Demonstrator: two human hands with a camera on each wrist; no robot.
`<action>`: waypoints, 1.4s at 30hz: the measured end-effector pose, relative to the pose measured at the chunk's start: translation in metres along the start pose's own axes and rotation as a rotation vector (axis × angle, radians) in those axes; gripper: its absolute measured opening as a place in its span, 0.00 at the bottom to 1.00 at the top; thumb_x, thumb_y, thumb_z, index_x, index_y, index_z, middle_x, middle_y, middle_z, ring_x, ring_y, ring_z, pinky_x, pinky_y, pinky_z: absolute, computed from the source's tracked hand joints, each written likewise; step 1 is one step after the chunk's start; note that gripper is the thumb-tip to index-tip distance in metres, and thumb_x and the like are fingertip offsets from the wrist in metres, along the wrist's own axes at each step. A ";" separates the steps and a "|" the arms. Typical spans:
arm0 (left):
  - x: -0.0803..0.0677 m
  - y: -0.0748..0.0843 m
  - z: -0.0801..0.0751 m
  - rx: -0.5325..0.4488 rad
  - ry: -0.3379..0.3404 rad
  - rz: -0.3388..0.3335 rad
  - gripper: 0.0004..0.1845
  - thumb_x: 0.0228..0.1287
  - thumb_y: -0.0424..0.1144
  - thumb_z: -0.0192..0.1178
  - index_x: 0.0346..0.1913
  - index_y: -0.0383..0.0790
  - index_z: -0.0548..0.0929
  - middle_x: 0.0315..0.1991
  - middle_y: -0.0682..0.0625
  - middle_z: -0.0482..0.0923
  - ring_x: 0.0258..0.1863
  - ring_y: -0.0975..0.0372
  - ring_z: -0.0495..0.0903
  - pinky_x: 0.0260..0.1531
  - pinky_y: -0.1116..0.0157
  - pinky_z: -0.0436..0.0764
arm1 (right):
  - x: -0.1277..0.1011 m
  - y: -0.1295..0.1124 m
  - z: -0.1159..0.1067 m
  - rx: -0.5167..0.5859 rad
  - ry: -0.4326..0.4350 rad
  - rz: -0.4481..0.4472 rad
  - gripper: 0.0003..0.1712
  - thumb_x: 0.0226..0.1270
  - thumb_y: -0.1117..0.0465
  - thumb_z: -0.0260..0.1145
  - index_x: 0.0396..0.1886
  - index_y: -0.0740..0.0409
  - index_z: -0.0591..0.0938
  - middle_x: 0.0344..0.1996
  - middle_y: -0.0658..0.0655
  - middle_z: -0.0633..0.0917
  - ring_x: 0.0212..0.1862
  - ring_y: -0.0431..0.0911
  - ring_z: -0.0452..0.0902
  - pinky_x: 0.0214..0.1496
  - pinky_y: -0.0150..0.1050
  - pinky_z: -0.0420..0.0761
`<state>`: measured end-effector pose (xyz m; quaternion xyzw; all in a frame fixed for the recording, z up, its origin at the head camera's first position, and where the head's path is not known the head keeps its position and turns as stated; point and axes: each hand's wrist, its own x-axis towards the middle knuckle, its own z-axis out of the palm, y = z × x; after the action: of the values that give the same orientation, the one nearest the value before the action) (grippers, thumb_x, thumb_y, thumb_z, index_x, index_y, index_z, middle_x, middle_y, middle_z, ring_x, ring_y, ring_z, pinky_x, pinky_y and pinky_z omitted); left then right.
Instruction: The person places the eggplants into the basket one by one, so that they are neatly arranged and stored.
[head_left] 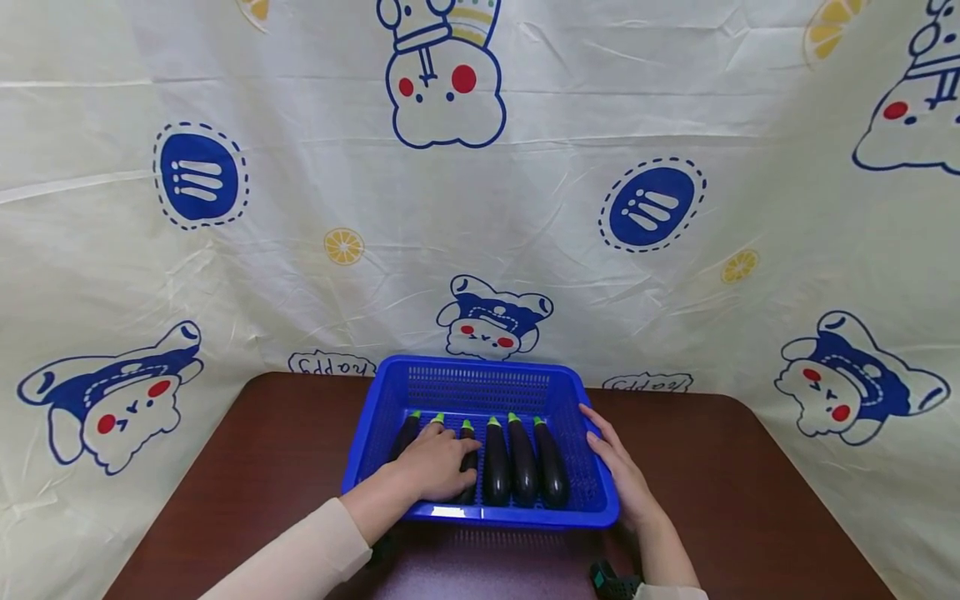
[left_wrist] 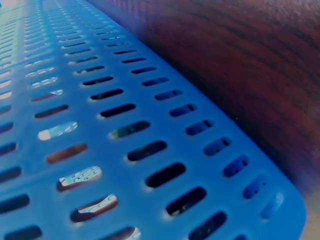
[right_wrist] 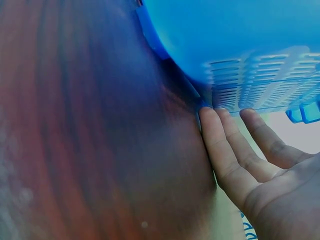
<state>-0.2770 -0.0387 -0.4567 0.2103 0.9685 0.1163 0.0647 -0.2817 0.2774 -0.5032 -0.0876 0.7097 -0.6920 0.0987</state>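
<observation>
Several dark purple eggplants (head_left: pixel 523 462) with green stem ends lie side by side in a blue plastic basket (head_left: pixel 480 372). My left hand (head_left: pixel 438 467) reaches over the basket's near left rim and rests across the eggplants on the left, hiding much of them. Its index finger and thumb lie over a middle eggplant (head_left: pixel 468 432). On the basket's right side, the fingers of my right hand (head_left: pixel 626 479) touch the outer wall, extended and spread. The right wrist view has those fingertips (right_wrist: pixel 247 114) at the slotted blue wall; the left wrist view holds only the basket's perforated wall (left_wrist: pixel 115 125).
The basket stands on a dark reddish-brown table (head_left: pixel 300 450) with rounded far corners. Behind the table hangs a pale sheet (head_left: pixel 540 217) printed with cartoon figures and orange slices. A dark strap (head_left: pixel 611 581) is on the right wrist.
</observation>
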 end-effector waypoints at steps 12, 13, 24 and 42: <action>0.000 0.010 -0.001 0.008 0.007 0.016 0.26 0.74 0.51 0.58 0.71 0.49 0.78 0.68 0.42 0.79 0.75 0.44 0.67 0.77 0.46 0.60 | -0.007 -0.002 -0.008 0.019 0.007 0.033 0.33 0.86 0.43 0.43 0.84 0.35 0.50 0.83 0.59 0.49 0.76 0.68 0.59 0.64 0.59 0.79; 0.000 0.011 -0.001 0.009 0.007 0.015 0.26 0.74 0.51 0.58 0.71 0.49 0.78 0.68 0.43 0.79 0.75 0.44 0.66 0.77 0.46 0.60 | -0.007 -0.002 -0.008 0.020 0.008 0.036 0.33 0.86 0.43 0.43 0.84 0.34 0.50 0.83 0.59 0.49 0.77 0.69 0.58 0.64 0.59 0.79; 0.008 0.016 0.005 -0.036 0.028 0.002 0.27 0.73 0.54 0.59 0.71 0.50 0.77 0.71 0.41 0.76 0.77 0.42 0.64 0.77 0.44 0.59 | -0.012 0.000 -0.014 0.038 0.038 0.052 0.33 0.86 0.44 0.43 0.84 0.35 0.50 0.83 0.59 0.50 0.77 0.68 0.58 0.64 0.59 0.79; 0.013 0.002 0.004 -0.149 0.181 0.050 0.25 0.73 0.50 0.61 0.69 0.48 0.79 0.66 0.42 0.78 0.72 0.44 0.69 0.76 0.38 0.56 | -0.004 -0.003 -0.029 -0.283 0.173 -0.012 0.30 0.83 0.46 0.54 0.80 0.38 0.65 0.72 0.66 0.72 0.60 0.59 0.81 0.51 0.51 0.87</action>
<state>-0.2877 -0.0305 -0.4609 0.2175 0.9536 0.2081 -0.0104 -0.2857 0.3059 -0.4999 -0.0450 0.8053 -0.5908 0.0197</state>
